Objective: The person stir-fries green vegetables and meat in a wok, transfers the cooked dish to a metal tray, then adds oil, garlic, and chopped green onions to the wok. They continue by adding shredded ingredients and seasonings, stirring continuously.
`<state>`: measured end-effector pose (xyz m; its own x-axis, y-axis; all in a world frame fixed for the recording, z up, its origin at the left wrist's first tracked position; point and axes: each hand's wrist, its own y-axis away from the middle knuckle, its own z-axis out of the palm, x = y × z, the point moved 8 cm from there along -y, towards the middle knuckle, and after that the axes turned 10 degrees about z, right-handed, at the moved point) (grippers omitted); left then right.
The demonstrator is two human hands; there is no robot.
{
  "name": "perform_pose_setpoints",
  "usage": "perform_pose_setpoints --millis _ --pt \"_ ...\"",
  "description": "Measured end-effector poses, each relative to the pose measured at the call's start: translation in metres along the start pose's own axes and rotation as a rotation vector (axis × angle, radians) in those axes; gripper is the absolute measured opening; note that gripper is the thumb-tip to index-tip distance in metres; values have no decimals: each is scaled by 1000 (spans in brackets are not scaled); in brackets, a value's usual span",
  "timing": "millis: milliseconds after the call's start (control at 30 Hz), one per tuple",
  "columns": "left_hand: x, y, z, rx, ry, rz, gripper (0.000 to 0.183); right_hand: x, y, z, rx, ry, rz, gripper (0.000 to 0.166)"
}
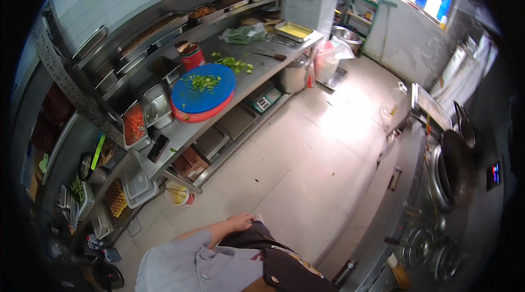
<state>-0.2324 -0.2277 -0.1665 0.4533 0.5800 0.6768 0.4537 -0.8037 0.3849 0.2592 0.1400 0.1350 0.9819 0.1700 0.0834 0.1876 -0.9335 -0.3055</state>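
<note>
My left hand [242, 221] hangs low in front of my dark apron [246, 238], with its fingers loosely bent. Nothing shows in it, though its palm side is hidden. My right hand is out of view. Left of me runs a steel worktable [262, 60]. A blue round cutting board [203, 101] lies on a red one [197, 117] there, with chopped greens [202, 82] on top. Farther along the table are more cut greens [233, 64] and a knife [268, 55]. A phone [158, 148] rests at the near end, beside a steel pan of chopped red food [134, 127].
A stove counter with a wok [455, 165] runs along my right. Tiled floor [283, 169] lies between it and the worktable. A white bucket [179, 194] stands on the floor near the table's end. At the far end are a lidded pot [294, 74] and a green rack [363, 9].
</note>
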Motion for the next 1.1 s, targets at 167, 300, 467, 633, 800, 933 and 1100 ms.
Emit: perform_pose_setpoints --millis 167,300,467,633,800,933,1100 --pt "-50 -25 -129 287 131 -122 36 -275 -63 110 -267 -528 -473 59" --pt "-91 5 -233 706 193 -216 37 -582 -18 68 -581 -732 -792 48" --pt "-163 8 -383 1295 40 -223 45 -864 66 34 -684 -1015 -1270 54" --pt "-254 0 -509 1669 -125 -530 49 -1108 140 22 -482 -1051 -1441 63" --pt "-339 -17 -551 1709 -213 -1190 55 -1257 205 22 -368 -944 -1462 69" --pt "-352 -82 -599 1699 -75 -1072 53 -1312 259 -7 -743 -1005 -1719 66" --pt "-381 -75 -656 1845 -42 -905 43 -1421 292 -48 -857 -1124 -1966 37"
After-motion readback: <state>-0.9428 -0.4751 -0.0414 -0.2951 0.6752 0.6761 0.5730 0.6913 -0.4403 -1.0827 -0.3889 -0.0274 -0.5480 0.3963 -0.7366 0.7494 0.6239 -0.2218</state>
